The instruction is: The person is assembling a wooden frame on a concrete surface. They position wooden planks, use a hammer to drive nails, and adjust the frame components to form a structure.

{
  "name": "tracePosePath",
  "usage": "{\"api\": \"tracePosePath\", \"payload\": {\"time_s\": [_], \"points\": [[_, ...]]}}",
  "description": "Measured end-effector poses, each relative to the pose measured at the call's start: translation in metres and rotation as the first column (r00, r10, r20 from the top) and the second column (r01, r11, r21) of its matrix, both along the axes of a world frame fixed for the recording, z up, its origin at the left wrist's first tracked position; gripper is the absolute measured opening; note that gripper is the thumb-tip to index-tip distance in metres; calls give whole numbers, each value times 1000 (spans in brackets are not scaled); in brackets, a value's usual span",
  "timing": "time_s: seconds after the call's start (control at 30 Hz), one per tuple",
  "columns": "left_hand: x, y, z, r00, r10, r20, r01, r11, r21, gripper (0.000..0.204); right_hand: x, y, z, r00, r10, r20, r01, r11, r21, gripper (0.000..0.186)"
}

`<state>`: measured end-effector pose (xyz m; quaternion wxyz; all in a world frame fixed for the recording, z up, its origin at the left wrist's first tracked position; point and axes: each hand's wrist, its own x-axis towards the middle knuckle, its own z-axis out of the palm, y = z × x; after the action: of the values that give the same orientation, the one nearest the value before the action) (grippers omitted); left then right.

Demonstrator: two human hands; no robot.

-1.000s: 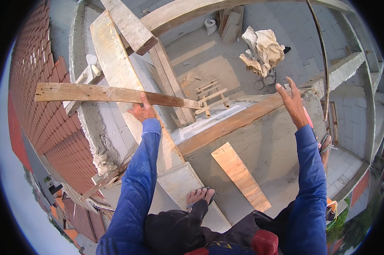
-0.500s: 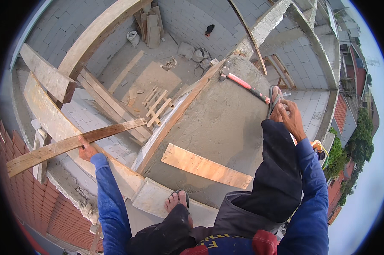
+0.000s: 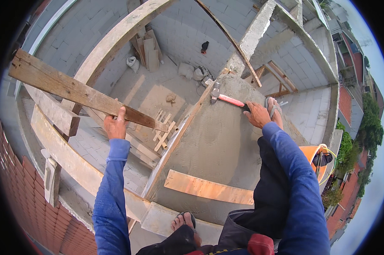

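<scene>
My left hand (image 3: 116, 124) is closed round a long, weathered wooden plank (image 3: 68, 89), with the thumb on top. This plank slants in the air over the open room below, its far-left end higher in the view. To the right, my right hand (image 3: 258, 114) has its fingers closed over the black grip of a hammer (image 3: 231, 100). The hammer has a red handle, and its metal head rests on the grey concrete slab (image 3: 200, 140). Nearer to me, a flat, light-coloured board (image 3: 209, 188) lies across the slab.
My sandalled feet (image 3: 184, 222) stand at the slab's near and right edges. An orange bucket (image 3: 313, 155) is beside my right leg. Beyond the formwork edge (image 3: 175, 142) the floor drops to a room with timber and sacks. Concrete beams (image 3: 115, 40) cross it; a tiled roof (image 3: 30, 187) lies left.
My left hand has raised the plank and swung it, so its left end now points up and away. My right hand has moved from beside my foot onto the hammer's grip.
</scene>
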<state>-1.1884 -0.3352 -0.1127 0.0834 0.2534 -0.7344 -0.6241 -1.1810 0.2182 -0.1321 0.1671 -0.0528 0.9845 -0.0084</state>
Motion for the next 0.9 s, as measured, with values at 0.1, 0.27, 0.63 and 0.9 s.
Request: {"api": "tracePosePath", "payload": {"time_s": [0.1,0.27,0.63,0.9], "points": [[-44,20,0,998,-60,-11,59,998,-36,44,-14,-15,3,997,74,-10,-74,997,27,44],[-130,99,25,980,-175,-97,162,979,-127,37,-22,5,-18,993,120,-6,-119,991,68,32],[-214,226,57,903,-401,-156,386,915,-117,34,-31,-11,1,987,157,21,-158,986,52,28],[-233,282,60,731,-677,-81,648,727,-228,37,-40,-18,7,987,155,44,-155,988,19,26]]}}
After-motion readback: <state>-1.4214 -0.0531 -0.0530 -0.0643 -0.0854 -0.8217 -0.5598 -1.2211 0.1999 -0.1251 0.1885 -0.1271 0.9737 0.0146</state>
